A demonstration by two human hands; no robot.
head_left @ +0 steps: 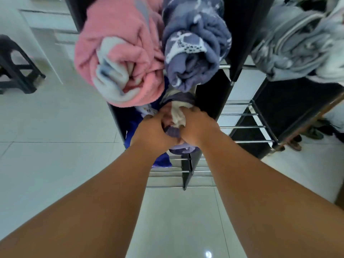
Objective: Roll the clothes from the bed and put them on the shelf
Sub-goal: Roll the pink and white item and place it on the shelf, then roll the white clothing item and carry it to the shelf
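Both my hands hold a rolled purple and cream garment (pixel 177 119) at a lower level of the black shelf (pixel 210 101). My left hand (pixel 154 131) grips its left side and my right hand (pixel 197 125) grips its right side, fingers curled into the cloth. On the level above lie a pink and white roll (pixel 121 53) and a blue-grey patterned roll (pixel 195 49), side by side. A bright blue cloth (pixel 162 161) sits under my left wrist on the same lower level.
Grey and white folded clothes (pixel 297 43) lie in the compartment to the right. Metal shelf rods (pixel 242 127) run across the lower right levels. A dark stool (pixel 16 66) stands at far left on the pale tiled floor (pixel 55 146). Shoes (pixel 312 135) sit at right.
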